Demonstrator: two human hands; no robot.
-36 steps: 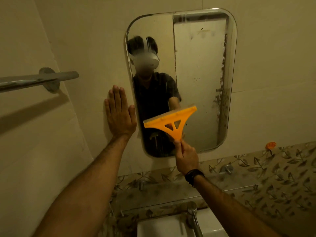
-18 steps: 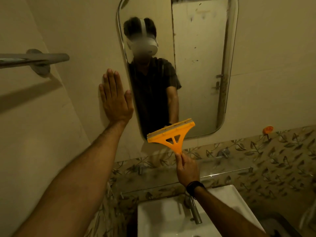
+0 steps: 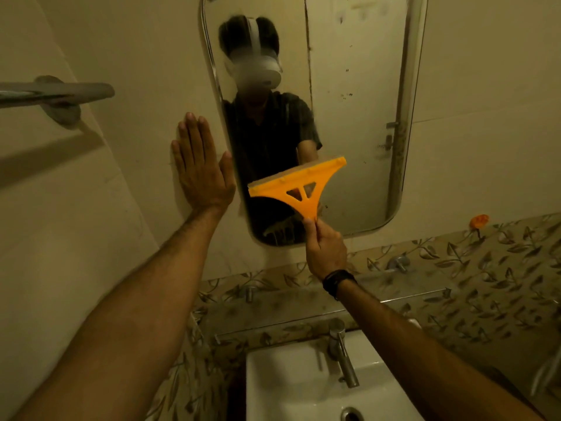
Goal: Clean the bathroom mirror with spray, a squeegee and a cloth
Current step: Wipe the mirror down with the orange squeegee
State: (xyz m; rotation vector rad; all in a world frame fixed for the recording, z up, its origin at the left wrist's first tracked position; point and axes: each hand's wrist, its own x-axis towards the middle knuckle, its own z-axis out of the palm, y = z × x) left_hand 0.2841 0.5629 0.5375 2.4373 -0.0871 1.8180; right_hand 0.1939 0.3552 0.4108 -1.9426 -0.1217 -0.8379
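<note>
The rounded wall mirror hangs above the sink, streaked and speckled, and reflects a person in a dark shirt. An orange squeegee lies against the mirror's lower left part, blade edge up and tilted. My right hand, with a black band at the wrist, grips the squeegee's handle from below. My left hand is pressed flat on the tiled wall just left of the mirror's edge, fingers straight and together, holding nothing. No spray bottle or cloth is in view.
A white sink with a chrome tap sits below. A glass shelf on metal brackets runs under the mirror along leaf-patterned tiles. A metal towel bar juts out at the left. A small orange item sticks to the wall at right.
The squeegee went down to the mirror's bottom edge, then came back up onto the lower left glass. The view tilted down toward the sink. My left hand stayed flat on the wall.
</note>
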